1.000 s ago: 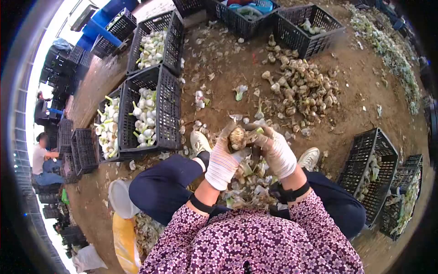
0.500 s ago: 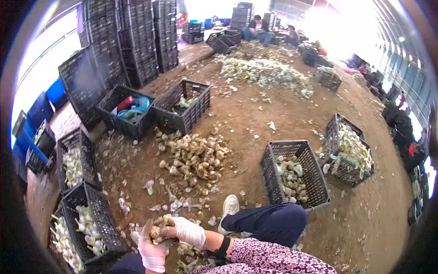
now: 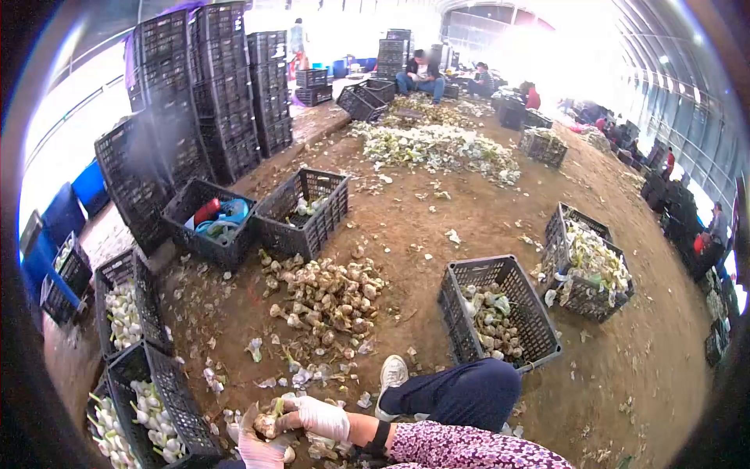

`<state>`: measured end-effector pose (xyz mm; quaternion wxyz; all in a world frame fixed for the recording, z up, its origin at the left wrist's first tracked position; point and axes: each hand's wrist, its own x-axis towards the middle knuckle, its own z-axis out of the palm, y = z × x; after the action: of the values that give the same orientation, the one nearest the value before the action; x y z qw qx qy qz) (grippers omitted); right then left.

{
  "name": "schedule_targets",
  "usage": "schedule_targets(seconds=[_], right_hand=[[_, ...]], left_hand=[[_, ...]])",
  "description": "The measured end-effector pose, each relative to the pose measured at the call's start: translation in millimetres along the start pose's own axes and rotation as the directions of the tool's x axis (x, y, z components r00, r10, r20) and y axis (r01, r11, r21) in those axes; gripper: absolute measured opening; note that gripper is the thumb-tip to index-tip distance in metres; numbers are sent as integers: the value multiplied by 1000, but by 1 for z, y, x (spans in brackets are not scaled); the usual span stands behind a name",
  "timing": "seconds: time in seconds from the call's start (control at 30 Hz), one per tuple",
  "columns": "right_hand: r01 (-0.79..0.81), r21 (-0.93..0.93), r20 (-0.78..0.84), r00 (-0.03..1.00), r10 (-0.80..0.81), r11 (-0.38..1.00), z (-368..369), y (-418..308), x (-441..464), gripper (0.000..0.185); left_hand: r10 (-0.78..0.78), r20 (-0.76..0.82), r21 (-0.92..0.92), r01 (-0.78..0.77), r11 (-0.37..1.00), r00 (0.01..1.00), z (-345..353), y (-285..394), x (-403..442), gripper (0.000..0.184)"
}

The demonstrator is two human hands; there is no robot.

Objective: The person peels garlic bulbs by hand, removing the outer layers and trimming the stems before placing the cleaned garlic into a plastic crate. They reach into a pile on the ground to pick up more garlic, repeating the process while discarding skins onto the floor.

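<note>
A garlic bulb [image 3: 266,426], brown-skinned with a pale green stalk, is held between my two hands at the bottom of the head view. My right hand [image 3: 319,418], in a whitish glove with soiled fingertips, grips it from the right. On its other side my left hand [image 3: 259,451], gloved in the same way, is closed around the bulb. Whether either hand holds a tool is hidden. Past my hands lies a heap of untrimmed garlic [image 3: 332,297] on the dirt floor, with loose peelings around it.
Crates of cleaner white garlic [image 3: 156,418] stand at my left. To the right are a crate with some bulbs [image 3: 535,316] and a crate heaped with peelings [image 3: 578,293]. Tall crate stacks [image 3: 226,86] rise at back left. A seated person [image 3: 422,74] is beyond the peelings pile [image 3: 437,148].
The view has tipped upward, so my hands sit lower in the frame. Both hands still hold the garlic bulb, and its green stalk shows more clearly.
</note>
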<state>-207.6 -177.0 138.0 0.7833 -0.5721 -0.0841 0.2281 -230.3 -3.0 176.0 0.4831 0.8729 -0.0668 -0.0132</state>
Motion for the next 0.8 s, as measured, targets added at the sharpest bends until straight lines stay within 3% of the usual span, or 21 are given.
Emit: schedule_targets(seconds=[0.07, 0.17, 0.2, 0.23, 0.27, 0.3, 0.33, 0.37, 0.43, 0.47, 0.5, 0.53, 0.57, 0.6, 0.63, 0.67, 0.7, 0.77, 0.8], right_hand=[[-3, -121, -35, 999, -2, 993, -6, 19, 7, 29], [95, -152, -63, 992, -105, 984, -8, 50, 21, 26], [69, -155, -108, 990, -86, 986, -7, 58, 23, 23], [69, -153, -106, 991, -86, 986, -6, 64, 26, 23], [189, -321, -167, 953, -252, 928, -3, 72, 28, 22], [280, -484, -194, 889, -414, 829, -1, 80, 30, 22], [272, -581, -139, 895, -423, 767, -2, 69, 25, 20], [275, -576, -130, 899, -418, 770, -3, 66, 25, 20], [162, -387, -111, 969, -220, 908, -2, 62, 22, 19], [166, -273, -89, 976, -196, 948, -5, 51, 17, 24], [152, -143, -47, 986, -160, 978, 0, 46, 16, 30], [324, -502, -113, 895, -432, 802, -20, 109, 39, 31], [292, -528, -107, 909, -403, 797, -18, 79, 29, 31], [140, -220, -168, 969, -179, 965, -5, 42, 13, 34], [-63, -214, -161, 987, 28, 975, -9, 35, 8, 42], [283, -808, -34, 853, -521, 517, -26, 80, 21, 43], [193, -582, -148, 930, -336, 790, -1, 34, 13, 39], [68, -609, -222, 942, -253, 790, 13, 31, 13, 31], [-35, -393, -280, 956, -83, 919, 18, 21, 9, 28]], left_hand=[[-147, 42, -162, 152, 975, 988, -1, 17, -4, 62], [-193, 67, -315, 205, 927, 979, 2, 11, -5, 63], [-140, 20, -185, 142, 972, 990, 0, 12, -6, 53], [-142, 19, -184, 143, 973, 990, -2, 1, -4, 53], [-284, 140, -420, 317, 851, 949, -5, -16, -2, 46], [-382, 289, -602, 477, 641, 878, -4, -31, -2, 40], [-244, 91, -727, 232, 646, 965, 9, -21, -7, 34], [-223, 401, -650, 447, 614, 889, -5, -42, 2, 45], [-226, 342, -807, 409, 426, 912, 3, -45, -1, 62], [-247, 274, -828, 359, 431, 929, 8, -54, 0, 71], [-238, 261, -894, 327, 305, 936, 21, -106, 3, 48], [-212, 128, -723, 237, 649, 969, 21, -81, 6, 55], [-193, 102, -668, 211, 714, 976, 15, -68, 6, 49], [-146, -24, -635, 98, 766, 989, 25, -82, 8, 46], [-317, 94, -318, 330, 889, 944, 5, -50, 1, 48], [-264, 44, -348, 262, 900, 964, 4, -35, 1, 49], [-197, 44, -411, 197, 890, 979, 7, -45, -1, 49], [-101, 54, -104, 106, 989, 993, -1, -49, -6, 57], [-193, 132, -412, 231, 882, 972, 0, -46, -8, 65]])
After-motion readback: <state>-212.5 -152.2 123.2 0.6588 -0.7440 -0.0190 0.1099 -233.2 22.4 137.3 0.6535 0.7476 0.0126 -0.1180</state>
